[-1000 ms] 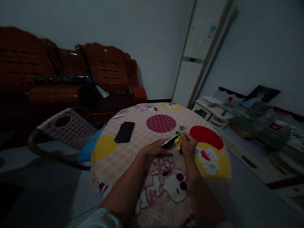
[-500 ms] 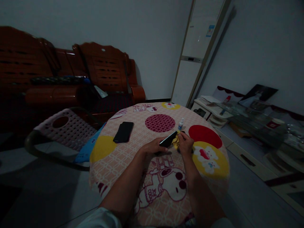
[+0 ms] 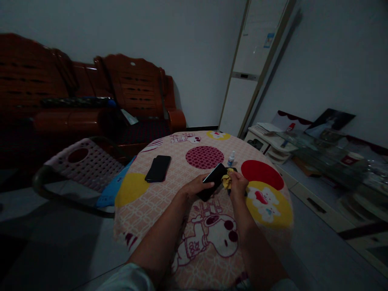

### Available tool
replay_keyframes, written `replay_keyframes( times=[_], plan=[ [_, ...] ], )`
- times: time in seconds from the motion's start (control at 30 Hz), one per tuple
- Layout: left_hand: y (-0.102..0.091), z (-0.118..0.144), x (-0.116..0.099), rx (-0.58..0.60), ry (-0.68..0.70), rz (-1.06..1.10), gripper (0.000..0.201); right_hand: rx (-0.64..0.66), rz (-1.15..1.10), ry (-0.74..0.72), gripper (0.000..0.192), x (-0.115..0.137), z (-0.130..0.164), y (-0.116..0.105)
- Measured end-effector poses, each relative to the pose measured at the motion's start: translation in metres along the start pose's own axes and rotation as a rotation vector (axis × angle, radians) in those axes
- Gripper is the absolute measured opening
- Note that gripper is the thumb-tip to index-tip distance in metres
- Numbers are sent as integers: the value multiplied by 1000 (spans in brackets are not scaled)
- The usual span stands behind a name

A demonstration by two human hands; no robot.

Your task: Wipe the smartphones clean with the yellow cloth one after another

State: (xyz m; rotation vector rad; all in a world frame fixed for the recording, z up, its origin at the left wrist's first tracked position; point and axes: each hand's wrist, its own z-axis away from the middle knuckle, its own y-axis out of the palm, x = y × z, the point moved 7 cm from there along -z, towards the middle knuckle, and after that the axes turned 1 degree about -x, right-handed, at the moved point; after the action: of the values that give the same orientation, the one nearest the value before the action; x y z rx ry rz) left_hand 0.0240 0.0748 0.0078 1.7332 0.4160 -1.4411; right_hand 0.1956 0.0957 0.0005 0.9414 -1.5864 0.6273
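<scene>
Phone (image 3: 213, 180) gripped in left hand (image 3: 195, 188), lifted just above round table (image 3: 145, 206), near table centre. Left fingers wrapped around lower end and underside, thumb along near edge. Right hand (image 3: 238, 182) just beside phone's right side, pinching bunched yellow cloth (image 3: 227, 180) pressed against phone's upper right edge; cloth touching phone. Both hands closed on their items, neither slack. Long axis diagonal: lower end toward bottom left in left palm, upper end pointing up and right toward small bottle (image 3: 231, 158). Tilted, dark flat face turned up toward camera, thin bright glint along upper left edge. Looks black, slim, rectangular, rounded corners, screen dark; finer detail lost in dim light. Small bottle upright on table, white with blue cap, just beyond phone's upper end, apart from it. Second phone (image 3: 158, 168) flat on table, black, well apart to left of left hand, long axis roughly away from camera. Table covered in pink cartoon-print cloth with red and yellow circles. Pink perforated plastic chair (image 3: 87, 159) at table's left edge. Dark wooden sofa (image 3: 91, 93) against back wall. White standing air conditioner (image 3: 248, 72) in far corner. Low cabinet (image 3: 273, 143) with clutter on right.
</scene>
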Motion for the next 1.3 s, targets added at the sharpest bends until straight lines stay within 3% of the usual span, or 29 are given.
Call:
replay_keyframes(
  times=[0.27, 0.7, 0.97, 1.17, 1.3],
  plan=[
    [2, -4, 6, -46, 12, 64, 51, -40, -309, 102, 19, -3, 5, 3],
    [5, -9, 0, -104, 111, -6, 48, -43, -284, 135, 17, -8, 6, 4],
    [-8, -8, -9, -282, 145, -49, 47, 65, -234, 232, 23, -4, 23, 21],
    [1, -5, -1, -126, 41, 25, 52, -24, -230, 150, 21, -4, 9, 6],
    [4, -4, 5, -99, -4, 96, 52, -41, -253, 110, 21, -6, 3, 1]
  ],
)
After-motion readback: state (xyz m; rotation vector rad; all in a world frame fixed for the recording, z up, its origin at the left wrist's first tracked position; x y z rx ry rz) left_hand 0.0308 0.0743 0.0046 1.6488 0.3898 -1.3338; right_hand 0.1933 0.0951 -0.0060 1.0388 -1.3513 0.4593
